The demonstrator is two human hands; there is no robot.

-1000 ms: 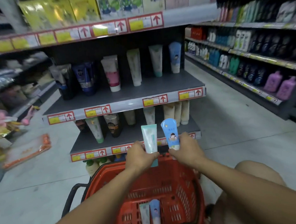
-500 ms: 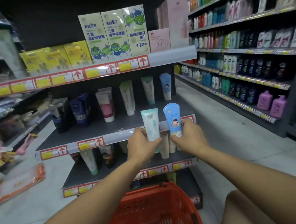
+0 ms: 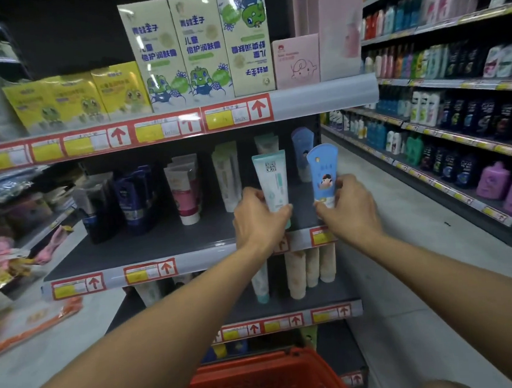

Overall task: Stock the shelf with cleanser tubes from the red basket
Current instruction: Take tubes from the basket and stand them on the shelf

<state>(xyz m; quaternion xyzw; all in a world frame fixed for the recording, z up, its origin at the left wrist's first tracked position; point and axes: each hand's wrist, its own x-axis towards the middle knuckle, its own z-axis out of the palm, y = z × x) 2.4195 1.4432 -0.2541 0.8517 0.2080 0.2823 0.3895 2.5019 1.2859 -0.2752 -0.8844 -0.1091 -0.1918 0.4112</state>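
Note:
My left hand (image 3: 258, 221) grips a pale green cleanser tube (image 3: 272, 180) upright by its lower end. My right hand (image 3: 349, 208) grips a blue tube with a cartoon child (image 3: 323, 174), also upright. Both tubes hover over the right front part of the grey middle shelf (image 3: 161, 243), in front of matching tubes standing at the back: a pale green one (image 3: 265, 143) and a blue one (image 3: 301, 151). The red basket (image 3: 261, 381) sits low at the bottom edge, below my forearms; its contents are hidden.
Other tubes stand on the middle shelf: dark ones (image 3: 134, 199), pink-white (image 3: 185, 195), whitish (image 3: 227, 174). Boxed goods (image 3: 196, 49) fill the shelf above, beige tubes (image 3: 311, 268) the shelf below. An aisle with bottle shelves (image 3: 457, 137) runs on the right.
Both hands rose with their tubes from above the basket up to the middle shelf level and moved forward. The view tilted upward, so the basket dropped to the frame's bottom.

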